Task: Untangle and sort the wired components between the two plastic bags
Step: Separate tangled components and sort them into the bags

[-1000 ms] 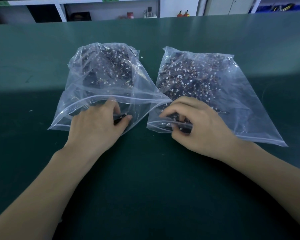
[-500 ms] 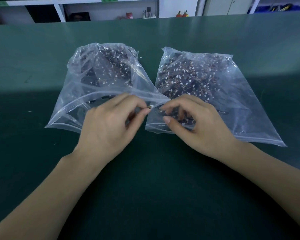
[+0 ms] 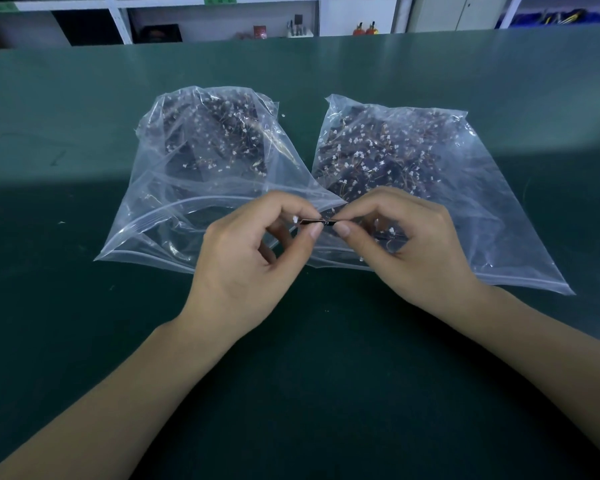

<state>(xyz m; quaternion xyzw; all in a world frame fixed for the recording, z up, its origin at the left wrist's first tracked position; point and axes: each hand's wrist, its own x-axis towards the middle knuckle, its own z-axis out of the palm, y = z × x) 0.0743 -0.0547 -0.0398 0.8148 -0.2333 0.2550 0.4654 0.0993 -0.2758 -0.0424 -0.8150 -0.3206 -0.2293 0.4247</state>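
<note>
Since the earlier frame both hands have lifted off the bag mouths and met over the gap between the bags. The left hand (image 3: 253, 251) and the right hand (image 3: 409, 244) now share one small dark wired component (image 3: 317, 222), held level just above the near edges of the bags. Each grip is clamped on it: thumb and forefinger of the left hand pinch its left end, where a small white connector (image 3: 295, 218) shows, and thumb and forefinger of the right hand pinch its right end.

The left bag (image 3: 174, 216) lies on the green desk (image 3: 84, 341) with its mouth gaping toward the person; the right bag (image 3: 499, 209) lies just beside it, their inner edges touching near the hands. Both are packed at the far end with dark parts and white connectors.

A likely risk: if fine wires from this piece trail into the heap in the right bag, pulling the hands apart could drag neighbours out or strain a lead. The piece is thin, so a slack pinch could also drop it between the bags.

Whether any wire runs from the piece cannot be made out; the fingers cover its ends, and the bag contents blur into one mass.
</note>
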